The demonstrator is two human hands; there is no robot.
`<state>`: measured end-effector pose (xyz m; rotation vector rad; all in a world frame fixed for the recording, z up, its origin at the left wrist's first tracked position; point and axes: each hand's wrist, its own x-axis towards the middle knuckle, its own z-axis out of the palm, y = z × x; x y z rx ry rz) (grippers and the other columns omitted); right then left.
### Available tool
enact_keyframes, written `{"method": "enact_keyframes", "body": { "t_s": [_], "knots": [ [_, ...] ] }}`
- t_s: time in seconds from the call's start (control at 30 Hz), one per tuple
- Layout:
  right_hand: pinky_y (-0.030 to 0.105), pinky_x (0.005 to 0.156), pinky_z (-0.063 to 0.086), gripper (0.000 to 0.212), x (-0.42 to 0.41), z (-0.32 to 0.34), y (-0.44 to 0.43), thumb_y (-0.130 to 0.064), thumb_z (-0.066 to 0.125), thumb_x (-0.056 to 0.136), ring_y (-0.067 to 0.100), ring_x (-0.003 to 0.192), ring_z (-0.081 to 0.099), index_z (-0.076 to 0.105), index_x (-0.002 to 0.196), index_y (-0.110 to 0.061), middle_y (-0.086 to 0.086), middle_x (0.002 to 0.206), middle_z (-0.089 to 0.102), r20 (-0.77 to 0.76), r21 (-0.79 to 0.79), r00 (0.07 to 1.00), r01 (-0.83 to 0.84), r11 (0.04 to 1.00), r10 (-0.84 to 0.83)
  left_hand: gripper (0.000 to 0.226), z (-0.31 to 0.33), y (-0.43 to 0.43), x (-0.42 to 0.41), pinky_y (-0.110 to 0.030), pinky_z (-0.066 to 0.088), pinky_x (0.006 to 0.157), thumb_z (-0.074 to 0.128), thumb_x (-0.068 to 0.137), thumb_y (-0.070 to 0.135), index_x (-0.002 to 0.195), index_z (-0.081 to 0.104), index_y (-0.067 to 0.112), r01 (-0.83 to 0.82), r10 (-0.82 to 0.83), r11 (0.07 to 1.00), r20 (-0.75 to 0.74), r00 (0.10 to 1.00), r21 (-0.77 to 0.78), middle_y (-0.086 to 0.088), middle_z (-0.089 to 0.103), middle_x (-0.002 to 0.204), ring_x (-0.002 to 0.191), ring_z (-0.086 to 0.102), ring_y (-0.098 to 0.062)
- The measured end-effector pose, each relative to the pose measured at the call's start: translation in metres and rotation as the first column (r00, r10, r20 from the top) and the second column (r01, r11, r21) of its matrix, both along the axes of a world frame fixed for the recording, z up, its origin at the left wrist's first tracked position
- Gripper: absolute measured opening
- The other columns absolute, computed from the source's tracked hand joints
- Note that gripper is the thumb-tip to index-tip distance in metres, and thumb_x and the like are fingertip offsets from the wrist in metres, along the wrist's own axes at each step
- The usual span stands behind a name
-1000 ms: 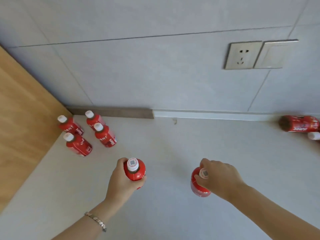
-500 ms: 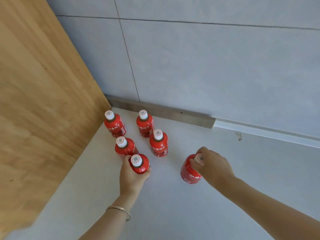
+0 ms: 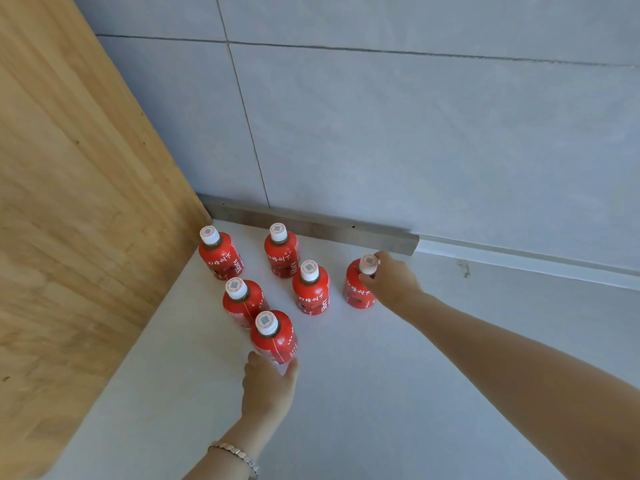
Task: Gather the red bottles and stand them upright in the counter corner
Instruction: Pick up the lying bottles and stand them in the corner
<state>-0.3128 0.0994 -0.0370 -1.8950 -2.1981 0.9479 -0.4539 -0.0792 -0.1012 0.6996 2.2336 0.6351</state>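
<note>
Several red bottles with white caps stand upright on the white counter (image 3: pixel 381 393), in the corner by the wooden panel. Two are at the back (image 3: pixel 221 258) (image 3: pixel 282 254) and two in the middle (image 3: pixel 242 303) (image 3: pixel 311 292). My left hand (image 3: pixel 266 389) has its fingers around the base of the nearest bottle (image 3: pixel 275 341), which stands on the counter. My right hand (image 3: pixel 394 282) grips the rightmost bottle (image 3: pixel 356 292) by its neck and shoulder, also upright on the counter, close to the back wall.
A wooden side panel (image 3: pixel 69 237) closes the left side and a grey tiled wall (image 3: pixel 415 133) the back, with a metal strip (image 3: pixel 311 226) along its foot. A bracelet is on my left wrist.
Both hands carried their bottles left and forward into the corner. The left bottle now stands in front of the group; the right bottle moved up beside it near the wall. The view turned left.
</note>
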Motion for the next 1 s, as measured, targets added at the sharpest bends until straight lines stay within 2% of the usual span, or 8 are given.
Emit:
{"method": "enact_keyframes", "body": {
  "t_s": [0.07, 0.1, 0.23, 0.37, 0.5, 0.63, 0.77, 1.0],
  "knots": [
    [0.034, 0.082, 0.05, 0.034, 0.023, 0.002, -0.009, -0.028, 0.054, 0.089, 0.029, 0.103, 0.062, 0.055, 0.119, -0.012, 0.011, 0.114, 0.064, 0.023, -0.048, 0.999, -0.034, 0.998, 0.035, 0.053, 0.003, -0.01, 0.024, -0.034, 0.042, 0.098, 0.051, 0.09, 0.038, 0.129, 0.039, 0.003, 0.214, -0.213, 0.948, 0.03, 0.977, -0.238, -0.015, 0.05, 0.132, 0.122, 0.051, -0.028],
    [0.033, 0.086, 0.049, 0.032, 0.038, 0.002, -0.015, -0.028, 0.053, 0.09, 0.026, 0.106, 0.061, 0.058, 0.117, -0.014, 0.008, 0.116, 0.064, 0.053, -0.064, 0.997, -0.06, 0.996, 0.063, 0.046, 0.005, -0.012, 0.037, -0.031, 0.042, 0.097, 0.047, 0.092, 0.036, 0.126, 0.042, 0.006, 0.348, -0.343, 0.902, 0.065, 0.937, -0.257, -0.012, 0.053, 0.13, 0.121, 0.052, -0.026],
    [0.029, 0.094, 0.045, 0.028, 0.115, 0.002, -0.039, -0.028, 0.049, 0.091, 0.018, 0.112, 0.059, 0.061, 0.115, -0.02, -0.001, 0.12, 0.064, 0.15, -0.103, 0.986, -0.06, 0.993, 0.075, 0.033, 0.027, 0.014, 0.091, -0.026, 0.043, 0.095, 0.045, 0.092, 0.03, 0.12, 0.052, 0.015, 0.708, -0.707, 0.694, 0.065, 0.704, -0.128, 0.0, 0.061, 0.12, 0.115, 0.057, -0.017],
    [0.03, 0.096, 0.044, 0.033, 0.218, 0.009, -0.062, -0.028, 0.051, 0.09, 0.02, 0.117, 0.057, 0.059, 0.12, -0.015, 0.001, 0.127, 0.06, 0.267, -0.307, 0.96, 0.0, 0.952, 0.086, 0.03, 0.057, 0.065, 0.167, -0.026, 0.044, 0.094, 0.045, 0.091, 0.026, 0.117, 0.055, 0.014, 0.868, -0.877, 0.479, -0.032, 0.479, -0.129, -0.002, 0.063, 0.123, 0.114, 0.058, -0.02],
    [0.032, 0.096, 0.046, 0.035, 0.343, 0.015, -0.077, -0.027, 0.05, 0.089, 0.021, 0.116, 0.058, 0.061, 0.118, -0.01, 0.005, 0.128, 0.06, 0.357, -0.341, 0.933, 0.17, 0.925, -0.039, 0.031, 0.074, 0.115, 0.264, -0.028, 0.044, 0.095, 0.044, 0.092, 0.027, 0.118, 0.055, 0.015, 0.935, -0.945, 0.324, -0.099, 0.312, -0.145, -0.002, 0.061, 0.124, 0.115, 0.057, -0.021],
    [0.035, 0.1, 0.046, 0.036, 0.475, 0.013, -0.077, -0.027, 0.05, 0.088, 0.022, 0.118, 0.056, 0.061, 0.118, -0.01, 0.005, 0.128, 0.059, 0.388, -0.287, 0.902, 0.314, 0.905, -0.19, 0.027, 0.078, 0.148, 0.373, -0.031, 0.046, 0.095, 0.046, 0.091, 0.029, 0.113, 0.057, 0.017, 0.952, -0.959, 0.269, -0.13, 0.251, -0.148, -0.002, 0.061, 0.121, 0.11, 0.058, -0.021],
    [0.032, 0.096, 0.045, 0.033, 0.598, 0.007, -0.065, -0.027, 0.05, 0.09, 0.022, 0.117, 0.054, 0.058, 0.118, -0.013, 0.003, 0.127, 0.057, 0.379, -0.228, 0.883, 0.379, 0.897, -0.277, 0.026, 0.077, 0.164, 0.484, -0.032, 0.048, 0.094, 0.047, 0.09, 0.027, 0.11, 0.059, 0.016, 0.954, -0.96, 0.265, -0.136, 0.246, -0.138, -0.003, 0.063, 0.118, 0.107, 0.06, -0.021],
    [0.031, 0.101, 0.042, 0.039, 0.744, 0.001, -0.022, -0.024, 0.049, 0.092, 0.02, 0.128, 0.046, 0.048, 0.131, -0.018, 0.001, 0.137, 0.047, 0.442, -0.053, 0.86, 0.307, 0.95, -0.254, 0.024, 0.072, 0.185, 0.624, -0.031, 0.047, 0.091, 0.044, 0.09, 0.026, 0.108, 0.059, 0.019, 0.935, -0.952, 0.29, -0.162, 0.26, -0.206, -0.001, 0.064, 0.116, 0.106, 0.06, -0.022]
  ]
}}
